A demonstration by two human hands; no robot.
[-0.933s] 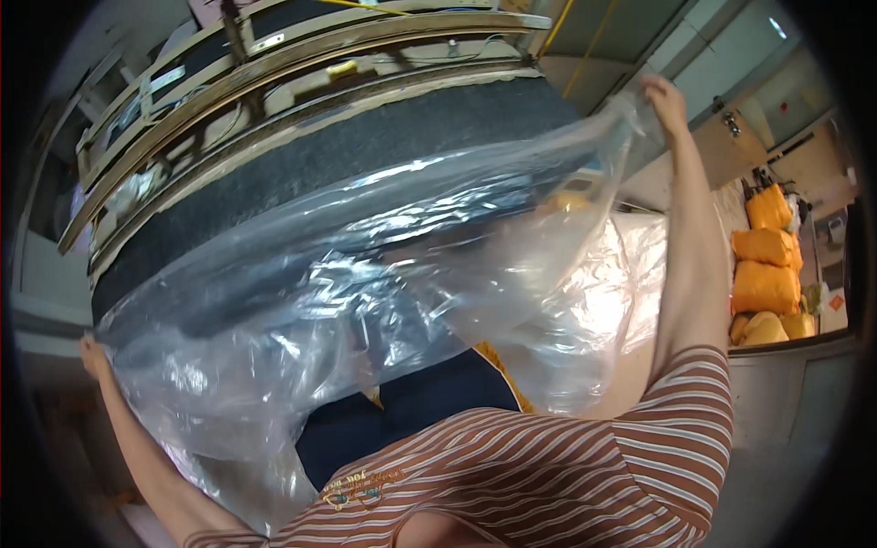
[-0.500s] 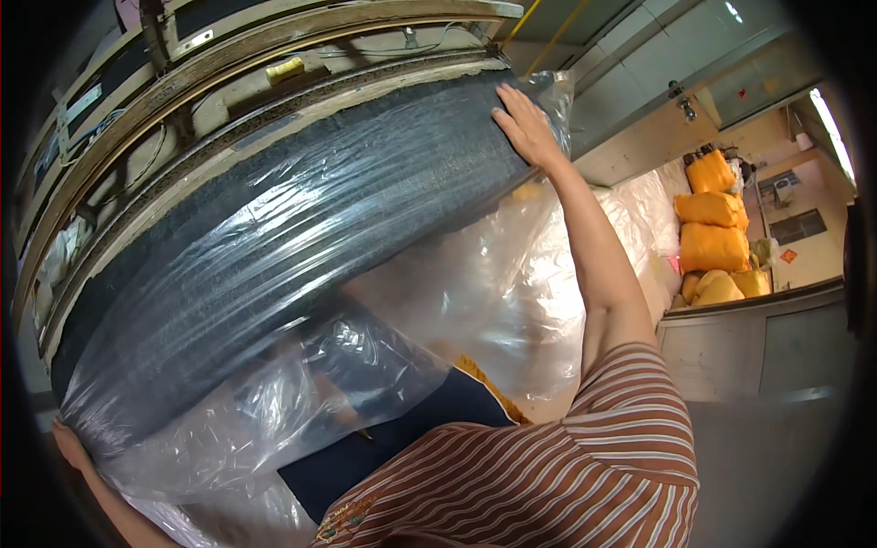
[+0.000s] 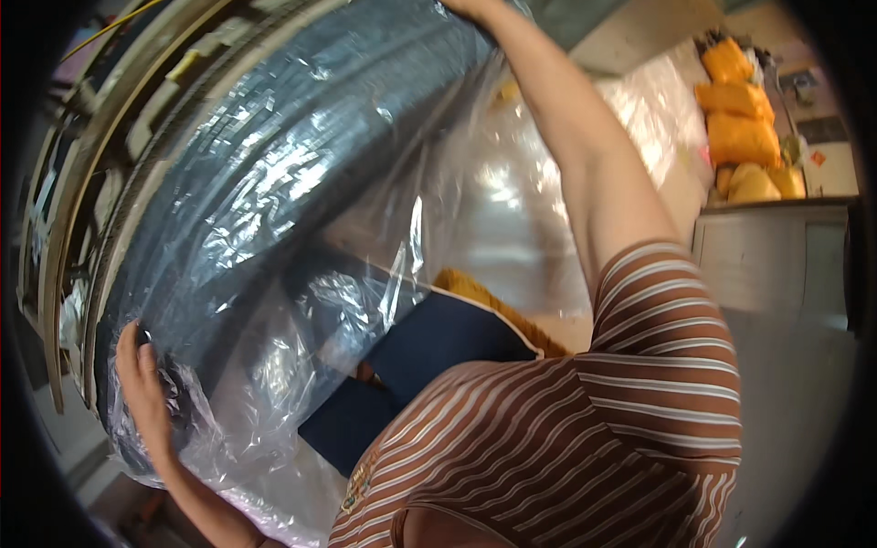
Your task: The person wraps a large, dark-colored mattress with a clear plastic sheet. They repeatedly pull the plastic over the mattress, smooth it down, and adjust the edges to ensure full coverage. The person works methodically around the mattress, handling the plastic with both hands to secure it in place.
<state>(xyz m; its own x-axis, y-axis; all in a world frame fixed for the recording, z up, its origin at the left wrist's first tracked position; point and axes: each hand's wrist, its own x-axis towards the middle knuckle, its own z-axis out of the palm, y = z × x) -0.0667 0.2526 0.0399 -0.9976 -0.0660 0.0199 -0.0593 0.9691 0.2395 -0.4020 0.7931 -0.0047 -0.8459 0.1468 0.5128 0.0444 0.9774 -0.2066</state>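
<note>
A long, dark fabric-like surface (image 3: pixel 219 146) curves along the machine, wrapped in a shiny, wrinkled clear plastic sheet (image 3: pixel 283 187). At its near-left end my left hand (image 3: pixel 144 397) rests on the plastic, fingers stretched out and pointing away from me. Loose plastic bunches up beside that hand. My right arm reaches to the far end, where my right hand (image 3: pixel 470 7) is at the top edge of the picture. Most of its fingers are cut off, so their pose is hidden. Slack plastic hangs from the dark surface toward my lap.
A wooden and metal frame (image 3: pixel 78 183) runs along the left, with a small yellow piece (image 3: pixel 185 64) on it. More clear plastic (image 3: pixel 539 219) spreads beyond my right arm. Orange bundles (image 3: pixel 738 137) are stacked at the far right, above a grey cabinet (image 3: pixel 767 260).
My left hand has moved from the low left corner up onto the plastic, its fingers now laid out. The view has turned and shifted, and my right hand has gone to the top edge.
</note>
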